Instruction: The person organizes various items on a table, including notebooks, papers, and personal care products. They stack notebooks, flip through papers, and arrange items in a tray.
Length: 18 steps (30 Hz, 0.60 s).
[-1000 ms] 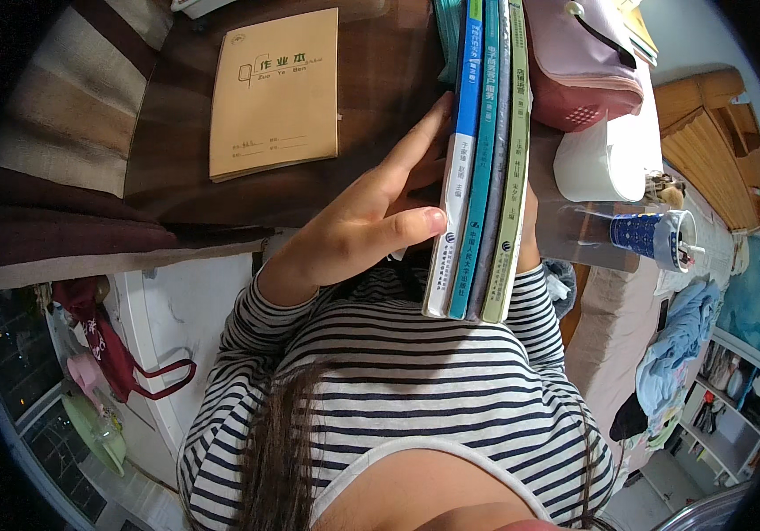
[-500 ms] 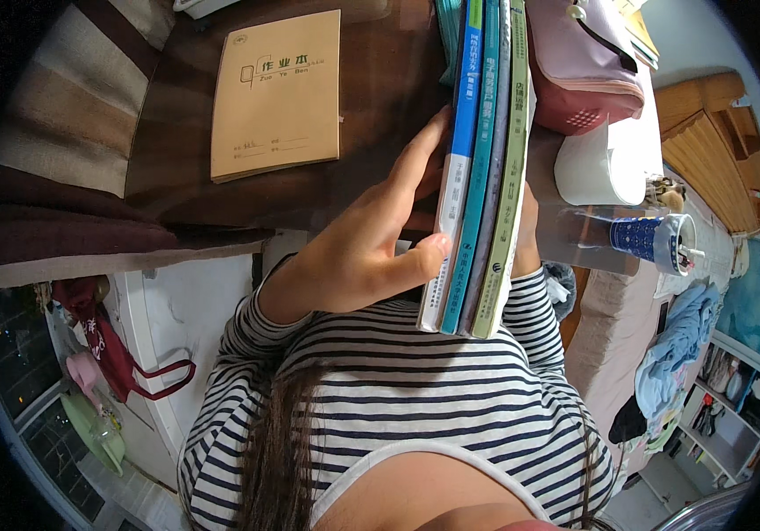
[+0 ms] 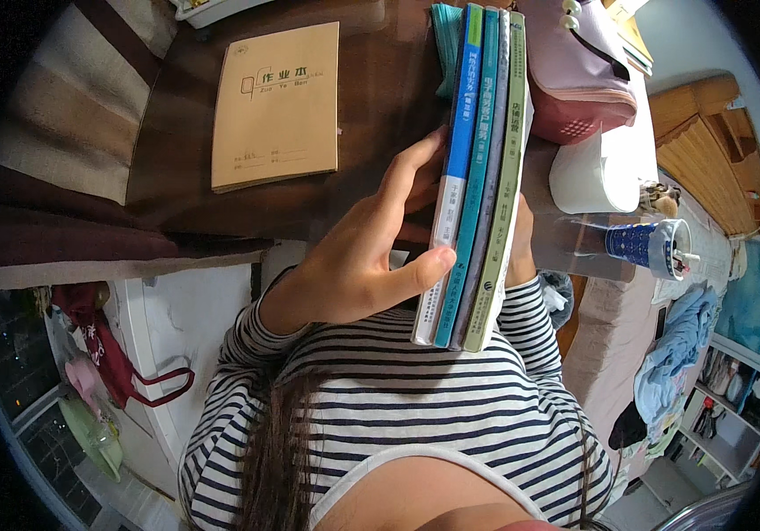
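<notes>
A stack of several textbooks [image 3: 470, 203] stands on edge between my hands, spines up, over the near edge of the table. The spines are blue and white, teal, grey-purple and pale green. My left hand [image 3: 380, 248] grips the stack from the left, its thumb on the white and teal spines near the close end and its fingers against the blue book's cover. On the other side my right hand [image 3: 522, 234] holds the pale green book's cover; its fingers are mostly hidden behind the stack. A tan exercise book [image 3: 276, 106] lies flat to the left.
The dark brown table [image 3: 380, 80] carries a folded teal cloth [image 3: 447, 49] beside the books' far end. To the right sit a pink and mauve bag [image 3: 583, 80], a white paper roll [image 3: 594, 173] and a blue patterned cup [image 3: 645, 239]. A bed [image 3: 606, 336] with clothes lies further right.
The stack has come slightly nearer to me, both hands still holding it. My left thumb now reaches a little further over the spines. The view has shifted slightly.
</notes>
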Each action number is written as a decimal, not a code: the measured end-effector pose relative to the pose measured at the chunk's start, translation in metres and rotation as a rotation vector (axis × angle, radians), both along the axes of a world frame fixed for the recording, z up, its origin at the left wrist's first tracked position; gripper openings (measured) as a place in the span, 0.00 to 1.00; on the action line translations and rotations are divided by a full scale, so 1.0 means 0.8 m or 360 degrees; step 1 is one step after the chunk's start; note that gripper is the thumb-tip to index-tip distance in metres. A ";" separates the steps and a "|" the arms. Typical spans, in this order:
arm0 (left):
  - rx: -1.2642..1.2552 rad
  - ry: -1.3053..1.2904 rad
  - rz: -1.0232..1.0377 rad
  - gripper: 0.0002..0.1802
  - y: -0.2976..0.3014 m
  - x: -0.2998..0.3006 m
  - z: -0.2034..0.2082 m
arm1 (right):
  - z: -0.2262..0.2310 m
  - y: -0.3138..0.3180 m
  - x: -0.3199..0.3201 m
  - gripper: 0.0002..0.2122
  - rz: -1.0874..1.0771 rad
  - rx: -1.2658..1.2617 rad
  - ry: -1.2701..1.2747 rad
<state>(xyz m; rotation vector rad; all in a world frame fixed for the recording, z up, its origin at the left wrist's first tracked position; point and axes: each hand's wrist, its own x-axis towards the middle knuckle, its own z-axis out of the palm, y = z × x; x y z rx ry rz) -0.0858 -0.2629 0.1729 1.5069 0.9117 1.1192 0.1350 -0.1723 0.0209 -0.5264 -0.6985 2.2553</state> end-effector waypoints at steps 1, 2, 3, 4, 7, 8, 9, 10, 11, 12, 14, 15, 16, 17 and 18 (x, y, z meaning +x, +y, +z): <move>-0.0021 -0.0032 -0.0009 0.45 0.000 0.000 0.000 | 0.002 -0.003 0.000 0.27 -0.0117 -0.0077 -0.0113; -0.0043 -0.0064 -0.0015 0.45 0.000 -0.001 0.000 | 0.005 -0.005 -0.002 0.27 -0.0108 -0.0096 -0.0087; -0.0039 -0.0057 -0.0011 0.45 0.000 -0.001 0.002 | 0.008 -0.005 -0.003 0.27 -0.0098 -0.0114 -0.0061; -0.0035 -0.0050 -0.0007 0.45 0.000 -0.001 0.003 | 0.003 -0.003 0.000 0.28 -0.0051 -0.0089 -0.0069; -0.0056 -0.0057 0.0005 0.45 0.001 -0.002 0.007 | 0.007 -0.003 -0.002 0.29 -0.0088 -0.0110 -0.0088; -0.0075 -0.0064 0.0012 0.45 0.000 -0.002 0.007 | 0.005 -0.004 -0.001 0.30 -0.0078 -0.0107 -0.0087; -0.0106 -0.0099 0.0012 0.45 0.000 -0.001 0.008 | 0.005 -0.003 0.000 0.30 -0.0059 -0.0085 -0.0088; -0.0136 -0.0134 0.0013 0.45 0.000 0.000 0.008 | 0.005 -0.002 0.002 0.29 -0.0039 -0.0062 -0.0088; -0.0168 -0.0166 0.0019 0.45 -0.002 0.000 0.008 | 0.004 -0.002 0.002 0.29 -0.0014 -0.0042 -0.0086; -0.0124 -0.0120 0.0017 0.45 -0.002 -0.001 0.006 | 0.003 -0.002 0.002 0.29 -0.0042 -0.0071 -0.0095; -0.0050 -0.0020 0.0027 0.45 -0.001 -0.005 0.002 | 0.002 -0.003 -0.002 0.29 -0.0084 -0.0143 -0.0107; -0.0092 -0.0071 0.0012 0.45 -0.001 -0.005 0.001 | 0.009 -0.004 -0.002 0.28 -0.0052 -0.0112 -0.0144; -0.0134 -0.0123 0.0001 0.45 0.001 -0.003 -0.001 | 0.008 -0.004 -0.001 0.28 -0.0055 -0.0146 -0.0086; -0.0163 -0.0169 0.0001 0.44 0.000 -0.005 0.000 | 0.006 -0.004 -0.001 0.28 -0.0047 -0.0169 -0.0023; -0.0247 -0.0144 -0.0024 0.43 -0.001 -0.011 0.006 | 0.004 -0.007 -0.001 0.28 -0.0050 -0.0183 0.0060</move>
